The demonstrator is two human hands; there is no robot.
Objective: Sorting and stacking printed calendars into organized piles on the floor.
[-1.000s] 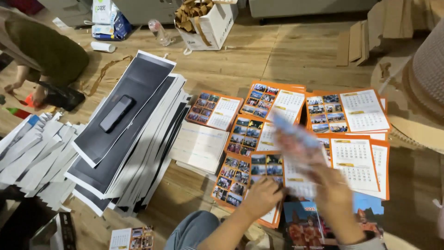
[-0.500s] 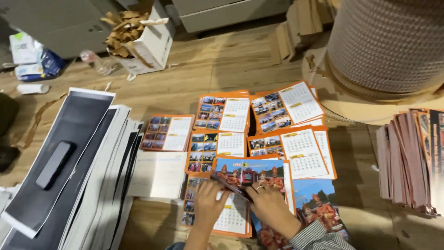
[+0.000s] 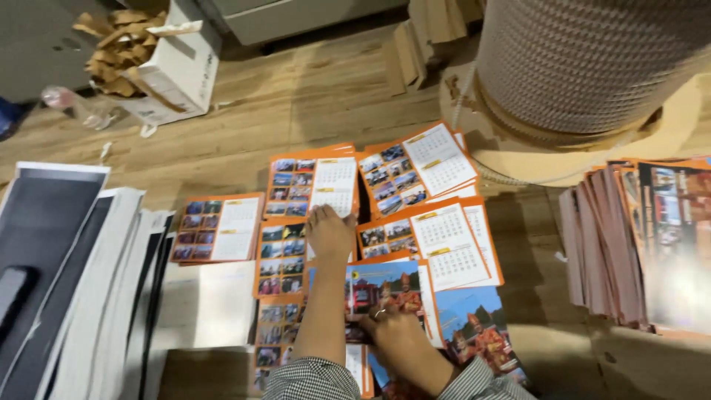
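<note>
The left hand [image 3: 329,233] lies flat, fingers together and stretched toward 12 o'clock, pressing on the calendar sheets [image 3: 311,185] and gripping nothing. The right hand [image 3: 396,337], at 5 o'clock from it, rests palm down with fingers loosely curled on a picture sheet [image 3: 381,285]; whether it pinches the sheet cannot be told. More orange calendar pages [image 3: 444,244] fan out at 2 o'clock. A page stack [image 3: 637,244] sits at 3 o'clock, a big spool [image 3: 592,59] at 1 o'clock, black-and-white sheets [image 3: 67,252] at 9 o'clock.

Dim, warm indoor light, soft shadows, slight motion blur, edges mildly distorted.
</note>
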